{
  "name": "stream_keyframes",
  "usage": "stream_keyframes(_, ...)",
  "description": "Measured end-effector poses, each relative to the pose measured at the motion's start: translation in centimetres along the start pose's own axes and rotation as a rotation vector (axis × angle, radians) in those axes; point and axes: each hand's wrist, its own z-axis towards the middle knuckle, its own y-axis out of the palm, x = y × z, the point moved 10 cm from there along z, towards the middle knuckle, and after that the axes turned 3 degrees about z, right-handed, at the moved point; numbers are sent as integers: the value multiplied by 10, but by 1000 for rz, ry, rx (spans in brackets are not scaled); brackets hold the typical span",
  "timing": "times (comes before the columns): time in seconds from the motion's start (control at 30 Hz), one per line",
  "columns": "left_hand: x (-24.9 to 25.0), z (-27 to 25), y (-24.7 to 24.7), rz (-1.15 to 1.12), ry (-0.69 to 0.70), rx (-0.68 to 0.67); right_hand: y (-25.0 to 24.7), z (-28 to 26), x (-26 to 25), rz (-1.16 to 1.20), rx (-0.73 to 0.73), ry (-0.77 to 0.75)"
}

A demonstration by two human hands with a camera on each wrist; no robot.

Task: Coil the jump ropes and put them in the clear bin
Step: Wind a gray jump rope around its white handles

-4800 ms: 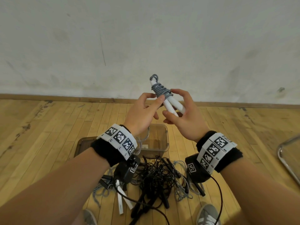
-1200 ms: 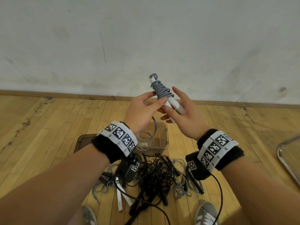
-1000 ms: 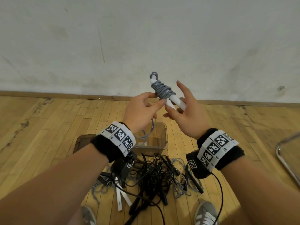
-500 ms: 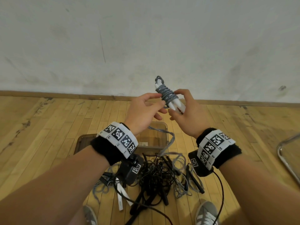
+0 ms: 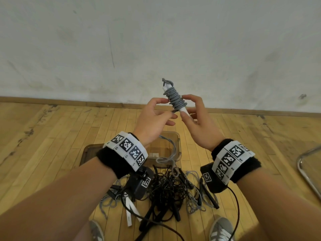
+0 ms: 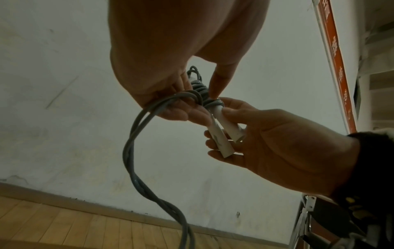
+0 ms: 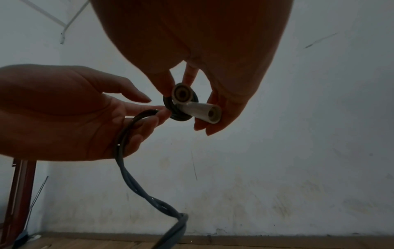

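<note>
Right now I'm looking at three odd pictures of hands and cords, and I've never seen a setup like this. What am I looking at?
No robot here: a person wears three cameras. The wide picture comes from the head, looking down; the other two come from each wrist, looking along the fingers. The right hand holds the two white handles of a gray jump rope, whose cord is wound around them. The left hand holds the loose remainder of cord, which hangs down. On the wooden floor lie a clear bin and a tangled pile of black and gray jump ropes, uncoiled.
</note>
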Motion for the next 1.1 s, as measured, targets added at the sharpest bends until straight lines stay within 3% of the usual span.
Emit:
stream_keyframes(0.13, 1, -2, 5, -11, 8, -36, -3, 0, -2, 3, 40, 0)
stream_keyframes(0.33, 8, -5, 0, 12, 61, 28, -5, 3, -3, -85, 82, -16)
stream_keyframes(0.5, 5, -3, 3, -13, 78, -20, 6, 1, 2, 265, -58, 102)
stream_keyframes(0.6, 5, -2, 3, 118, 90, -32, 7, -1, -1, 295, -102, 108)
stream_keyframes(0.8, 2, 6, 0, 399, 112, -41, -13, 1, 6, 85, 23, 76)
stream_keyframes(1.1, -12, 8, 11, 128, -25, -194, -25, 5, 20, 45, 103, 99)
